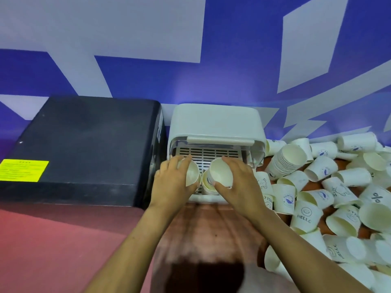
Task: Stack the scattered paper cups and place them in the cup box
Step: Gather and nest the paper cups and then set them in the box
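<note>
The white cup box point(215, 121) stands against the wall with its clear front lid raised, and a slatted grey tray shows inside. My left hand point(172, 180) grips a white paper cup point(192, 173) at the box's opening. My right hand point(239, 182) holds another cup point(221, 171) tilted above a short stack of cups point(208, 187) standing in the opening. To the right lies a heap of scattered paper cups point(330, 187), some printed with "HELLO" or small drawings. A tall nested stack point(285, 161) lies tilted beside the box.
A large black box point(84, 149) with a yellow label sits left of the cup box, nearly touching it. The tabletop point(63, 240) is reddish. A blue and white patterned wall runs behind everything.
</note>
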A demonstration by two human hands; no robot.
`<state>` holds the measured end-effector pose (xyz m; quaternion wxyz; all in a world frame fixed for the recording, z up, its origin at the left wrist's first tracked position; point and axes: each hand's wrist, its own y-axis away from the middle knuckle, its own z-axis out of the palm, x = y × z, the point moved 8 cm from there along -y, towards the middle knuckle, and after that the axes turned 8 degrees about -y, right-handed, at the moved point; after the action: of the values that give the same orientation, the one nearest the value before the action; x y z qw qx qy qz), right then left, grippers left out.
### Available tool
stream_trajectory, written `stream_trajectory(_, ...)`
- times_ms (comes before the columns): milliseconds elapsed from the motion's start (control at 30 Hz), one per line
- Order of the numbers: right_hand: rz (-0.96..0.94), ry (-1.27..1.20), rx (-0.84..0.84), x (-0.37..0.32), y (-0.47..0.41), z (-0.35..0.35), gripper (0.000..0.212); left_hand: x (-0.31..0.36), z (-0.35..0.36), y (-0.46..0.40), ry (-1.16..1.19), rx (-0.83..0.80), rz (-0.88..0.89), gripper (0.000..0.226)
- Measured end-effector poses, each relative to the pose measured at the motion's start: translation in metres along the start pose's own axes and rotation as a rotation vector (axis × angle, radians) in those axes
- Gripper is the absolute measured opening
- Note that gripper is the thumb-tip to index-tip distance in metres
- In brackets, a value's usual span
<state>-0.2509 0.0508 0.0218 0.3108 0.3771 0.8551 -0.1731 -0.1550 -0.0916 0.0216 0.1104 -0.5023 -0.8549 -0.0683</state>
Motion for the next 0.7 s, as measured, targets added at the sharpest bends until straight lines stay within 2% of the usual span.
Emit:
stream_trajectory(233,0.031,0.009,-0.087,0.015,-0.007,0.024,0.069,0.003,0.033,-0.007,-0.047,-0.170,-0.021,0.075)
stream_trajectory(367,0.090,0.032,-0.185,0.028,-0.004,0.038,0.077,-0.002,0.052,-0.004,0.001,-0.274,-0.060,0.080)
stream_trajectory(500,0.097,-0.005,-0.211,0.033,0.001,0.039,0.076,-0.001,0.057,-0.001,0.044,-0.311,-0.055,0.082)
stream_trajectory(567,0.068,-0.045,-0.201,0.031,0.004,0.034,0.074,0.001,0.050,0.000,0.074,-0.272,-0.043,0.080)
stream_trajectory(700,0.028,-0.101,-0.158,0.031,0.029,0.012,0.066,0.010,0.015,0.018,0.220,-0.027,0.010,0.063)
